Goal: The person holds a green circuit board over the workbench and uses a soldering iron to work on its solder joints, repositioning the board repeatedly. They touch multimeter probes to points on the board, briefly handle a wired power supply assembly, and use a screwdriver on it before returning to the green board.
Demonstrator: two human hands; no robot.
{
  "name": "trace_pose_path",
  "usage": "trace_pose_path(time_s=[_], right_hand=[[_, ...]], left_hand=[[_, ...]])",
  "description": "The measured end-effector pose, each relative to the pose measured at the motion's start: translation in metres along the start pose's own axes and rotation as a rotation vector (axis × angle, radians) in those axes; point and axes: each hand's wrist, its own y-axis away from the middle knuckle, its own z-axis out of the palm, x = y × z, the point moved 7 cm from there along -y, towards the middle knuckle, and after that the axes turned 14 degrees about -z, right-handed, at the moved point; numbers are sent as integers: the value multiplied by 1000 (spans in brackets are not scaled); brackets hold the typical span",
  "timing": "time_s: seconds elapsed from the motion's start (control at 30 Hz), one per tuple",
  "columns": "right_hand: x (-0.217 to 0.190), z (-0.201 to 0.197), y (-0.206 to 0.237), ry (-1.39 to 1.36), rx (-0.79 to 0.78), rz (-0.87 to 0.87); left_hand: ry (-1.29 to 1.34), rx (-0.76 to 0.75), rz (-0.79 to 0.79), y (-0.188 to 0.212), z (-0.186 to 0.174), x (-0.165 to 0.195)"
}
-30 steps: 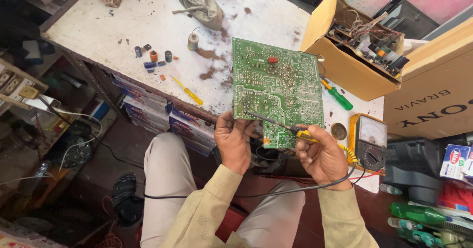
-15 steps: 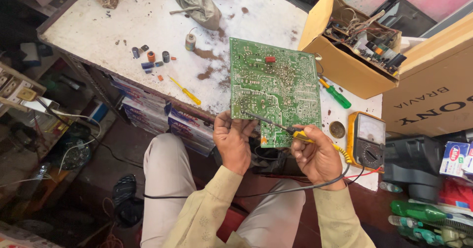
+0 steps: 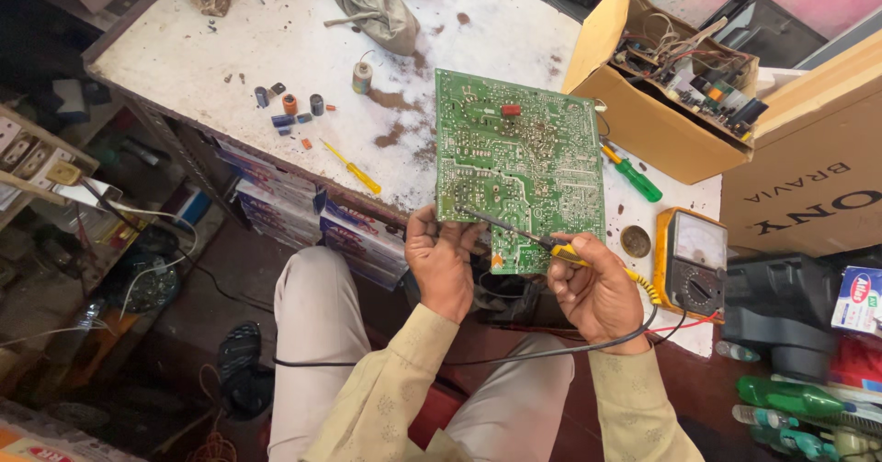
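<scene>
- The circuit board, green and roughly square, lies with its solder side up at the near edge of the table, its lower edge over the person's lap.
- The left hand is closed on the board's lower left edge, thumb on top.
- The right hand is clamped around a soldering iron with a yellow grip.
- The iron's long axis runs from lower right to upper left; its dark tip points left, onto the board just above the left thumb.
- A black cord trails from the right hand across the lap.
- Just right of the board sit a green screwdriver, a small round tin and a yellow meter.
- A yellow screwdriver and loose small parts lie to the left.
- The table is white, stained and scuffed; an open cardboard box of parts stands at the back right.
- Below the table are stacked books and a dark, cluttered floor.
</scene>
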Motion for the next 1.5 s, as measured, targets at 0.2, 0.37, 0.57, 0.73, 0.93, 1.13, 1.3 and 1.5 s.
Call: trace_pose_path(time_s=[0.2,0.37,0.57,0.73,0.93,1.13,1.3,1.5], right_hand=[[0,0,1,13,20,9],[-9,10,4,48,-14,-41],[-28,22,15,167,-56,-160],[-23,21,15,146,24,-95],[-15,23,16,58,29,-46],[-38,35,27,163,-52,-282],[-45,46,36,303,-83,-357],[-50,53,39,370,-125,-412]], left_hand=[[63,11,-65,1,-2,-2],[12,-49,-24,-1,4,0],[3,-31,-19,0,4,2],[25,8,-3,1,5,2],[23,20,44,1,5,2],[19,2,20,1,3,2],[-22,2,31,1,2,0],[-6,23,19,-2,-2,-4]])
